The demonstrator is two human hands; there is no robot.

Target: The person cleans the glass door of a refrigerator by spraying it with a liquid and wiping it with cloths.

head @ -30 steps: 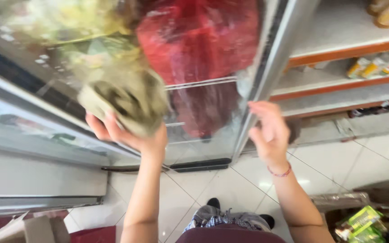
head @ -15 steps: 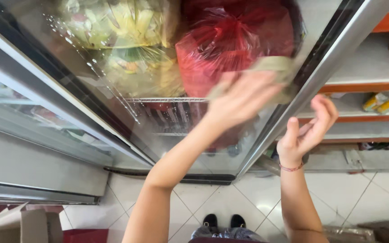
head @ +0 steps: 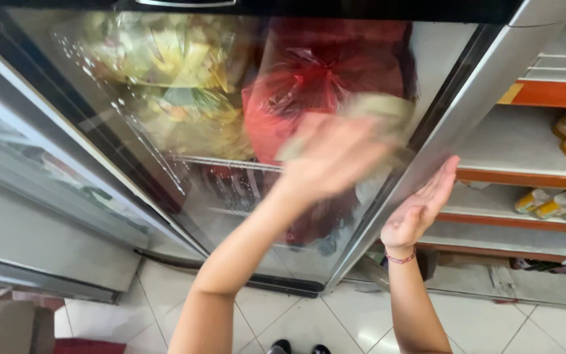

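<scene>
Cloth on the fridge glass
Left hand (head: 335,154) presses a blurred cloth (head: 378,108) flat against the glass door (head: 165,118), frame centre; right hand (head: 420,206), fingers spread, rests on the door frame (head: 447,131).

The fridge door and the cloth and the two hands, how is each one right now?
Glass door: shut, streaked with wet.
Cloth: pressed flat on the glass under the left hand, blurred.
Right hand: open, palm against the door's metal frame.
Red bag: inside, behind the glass.
</scene>
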